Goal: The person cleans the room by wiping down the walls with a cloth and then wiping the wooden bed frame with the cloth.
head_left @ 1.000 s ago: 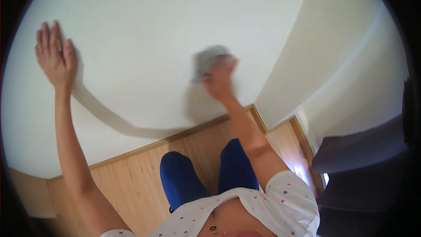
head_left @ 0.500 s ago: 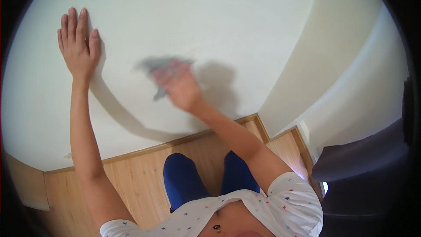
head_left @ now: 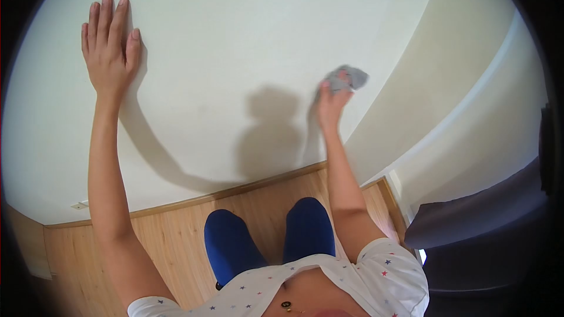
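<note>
My left hand (head_left: 108,53) lies flat against the white wall (head_left: 229,41), its fingers stretched upward and the thumb slightly apart. Near the wall's right-hand corner, my right hand (head_left: 333,101) grips a crumpled grey cloth (head_left: 351,77). The cloth bunches above and around the fingertips, which it partly hides. It appears pressed to the wall, and its edges are a little blurred.
Along the wall's foot runs a wooden baseboard (head_left: 235,192) above the wood floor (head_left: 170,229). A wall outlet (head_left: 79,205) sits low at left. Dark fabric (head_left: 476,223) hangs at right, beside the adjoining pale wall (head_left: 435,76). My knees are bent below.
My right hand has swept the cloth from the middle of the wall to the right, near the corner. The left hand stays flat, slightly higher in view.
</note>
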`<state>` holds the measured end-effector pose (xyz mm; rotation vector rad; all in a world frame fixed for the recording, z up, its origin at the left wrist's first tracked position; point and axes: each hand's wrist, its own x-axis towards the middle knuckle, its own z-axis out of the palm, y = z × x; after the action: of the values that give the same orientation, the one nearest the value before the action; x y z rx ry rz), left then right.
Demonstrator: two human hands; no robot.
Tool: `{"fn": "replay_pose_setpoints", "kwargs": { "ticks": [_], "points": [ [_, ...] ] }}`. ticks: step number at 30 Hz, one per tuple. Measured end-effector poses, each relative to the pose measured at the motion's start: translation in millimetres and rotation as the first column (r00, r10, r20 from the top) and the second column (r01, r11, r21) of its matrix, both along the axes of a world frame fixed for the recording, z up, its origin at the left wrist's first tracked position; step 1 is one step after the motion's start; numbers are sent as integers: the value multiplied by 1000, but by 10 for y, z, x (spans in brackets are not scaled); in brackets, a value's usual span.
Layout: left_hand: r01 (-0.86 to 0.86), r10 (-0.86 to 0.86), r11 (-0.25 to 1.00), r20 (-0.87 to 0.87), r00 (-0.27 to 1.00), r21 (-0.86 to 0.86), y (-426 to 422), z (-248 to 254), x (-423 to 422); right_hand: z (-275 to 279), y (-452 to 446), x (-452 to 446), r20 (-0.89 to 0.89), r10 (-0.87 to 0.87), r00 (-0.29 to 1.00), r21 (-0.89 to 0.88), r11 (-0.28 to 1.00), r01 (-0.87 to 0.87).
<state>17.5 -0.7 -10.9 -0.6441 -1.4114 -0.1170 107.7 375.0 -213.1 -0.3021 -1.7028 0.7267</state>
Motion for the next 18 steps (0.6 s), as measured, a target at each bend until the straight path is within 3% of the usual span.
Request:
{"fn": "replay_pose_setpoints", "kwargs": {
  "ticks": [1, 2, 3, 4, 8, 11, 13, 15, 18],
  "points": [
    [-5, 5, 1000, -3, 1000, 3, -6, 16, 13, -24, -264, -45, 46, 65, 997, 67, 995, -68],
    [-7, 7, 1000, -5, 1000, 5, -23, 24, 15, -188, -489, -134, 116, 55, 992, 317, 944, -89],
    [-5, 5, 1000, -3, 1000, 2, -30, 24, 17, -209, -792, -86, 305, 111, 946, 365, 904, -224],
    [2, -2, 1000, 2, 1000, 0, -21, 22, 18, -223, -1096, -26, 319, 35, 947, 473, 860, -191],
    [19, -19, 1000, -12, 1000, -17, -6, 105, 86, 4, -1095, 208, 359, 100, 928, 554, 777, -299],
    [32, -33, 999, -15, 999, -21, 28, 56, 26, -174, -458, 159, 374, -66, 925, 505, 851, -143],
    [34, -34, 999, -15, 999, -15, 30, 50, 46, 5, -67, 292, 486, -168, 858, 385, 922, -37],
    [29, -29, 1000, -14, 999, -11, 52, 62, 79, 51, 214, 301, 310, -152, 938, 222, 971, 85],
    [15, -15, 1000, -2, 1000, -4, 67, 59, 81, 116, 191, 199, 108, 22, 994, -67, 998, -14]
  ]
}}
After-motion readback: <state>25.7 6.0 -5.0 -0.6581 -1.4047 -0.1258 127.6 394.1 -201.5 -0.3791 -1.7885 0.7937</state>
